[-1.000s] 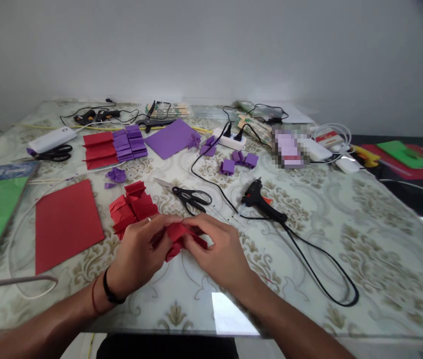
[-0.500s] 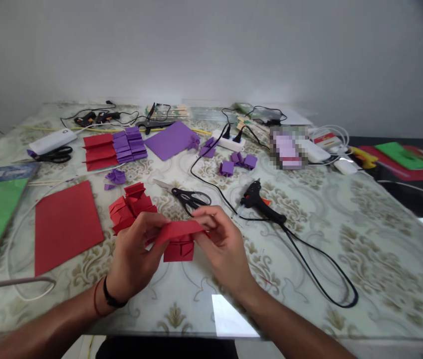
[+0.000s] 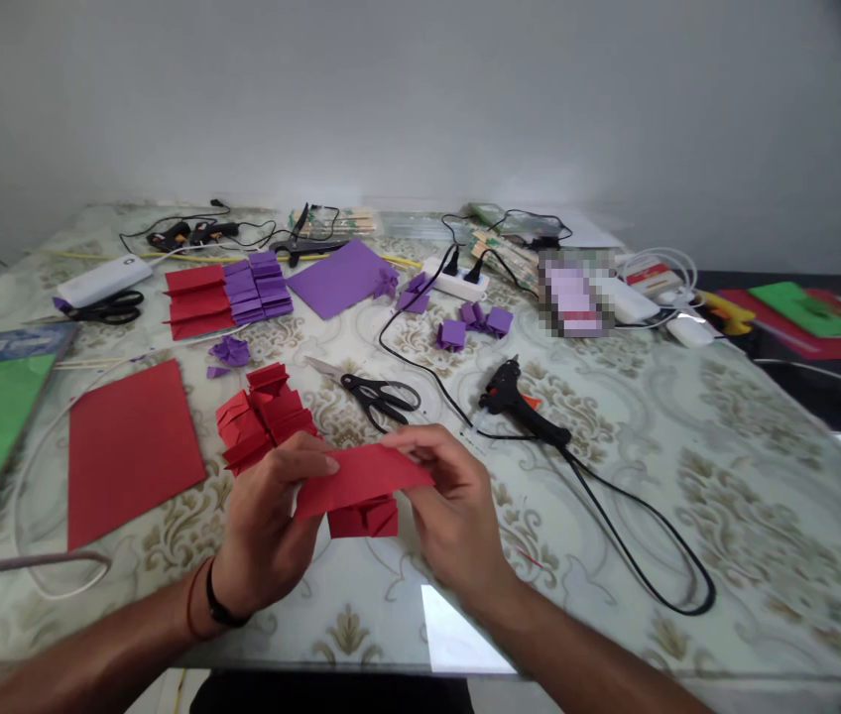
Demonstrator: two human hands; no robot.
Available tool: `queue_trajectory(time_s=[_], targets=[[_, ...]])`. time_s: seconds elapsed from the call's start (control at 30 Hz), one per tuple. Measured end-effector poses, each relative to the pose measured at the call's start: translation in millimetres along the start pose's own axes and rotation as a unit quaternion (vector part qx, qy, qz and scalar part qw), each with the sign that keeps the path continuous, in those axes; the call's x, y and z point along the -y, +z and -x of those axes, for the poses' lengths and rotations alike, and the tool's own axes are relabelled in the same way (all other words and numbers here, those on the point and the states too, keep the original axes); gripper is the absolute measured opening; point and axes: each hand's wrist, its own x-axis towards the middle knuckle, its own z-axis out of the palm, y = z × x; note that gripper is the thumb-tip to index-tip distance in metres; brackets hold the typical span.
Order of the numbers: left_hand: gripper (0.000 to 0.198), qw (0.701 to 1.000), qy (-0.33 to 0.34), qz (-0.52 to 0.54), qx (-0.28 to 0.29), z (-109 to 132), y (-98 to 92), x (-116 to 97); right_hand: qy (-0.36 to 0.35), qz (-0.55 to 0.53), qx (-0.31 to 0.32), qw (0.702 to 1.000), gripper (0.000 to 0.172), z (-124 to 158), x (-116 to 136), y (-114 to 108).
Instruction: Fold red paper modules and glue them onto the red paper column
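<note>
Near the tabletop's front edge, left hand and right hand pinch opposite ends of a red paper strip, fingers closed on it, apparently to keep it spread flat over a folded red piece.

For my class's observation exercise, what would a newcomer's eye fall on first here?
Probably the bright red strip held between the left hand and the right hand, front and centre. Next, perhaps, the black glue gun lying right of the hands, and the flat purple sheet farther back, left of the white power strip.
</note>
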Motion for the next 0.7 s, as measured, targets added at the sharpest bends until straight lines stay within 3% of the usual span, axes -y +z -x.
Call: queue_trajectory(time_s=[0.1,0.23,0.37,0.43,0.53,0.7], targets=[[0.014,0.999,-0.005,0.032,0.014,-6.2,-2.8,-3.3,-0.035,0.020,0.008,0.999,0.017,-2.6,3.8,-5.7],[0.013,0.991,-0.086,0.098,0.038,-11.5,-10.7,-8.2,-0.050,0.033,0.043,0.997,0.028,-5.7,8.6,-15.3],[0.033,0.982,-0.127,0.125,0.054,-13.3,-16.8,-9.5,-0.060,0.040,0.097,0.993,0.034,-7.6,10.5,-23.7],[0.031,0.985,-0.133,0.103,0.034,-16.0,-15.1,-9.5,-0.063,0.044,0.108,0.991,0.031,-8.8,10.7,-24.9],[0.007,0.985,-0.162,0.052,0.000,-21.9,-7.9,-9.0,-0.054,0.057,0.104,0.991,0.023,-11.1,10.2,-22.0],[0.007,0.984,-0.172,0.047,-0.023,-26.3,-2.1,-3.6,0.009,0.076,0.057,0.995,0.010,-15.3,5.2,-15.8]])
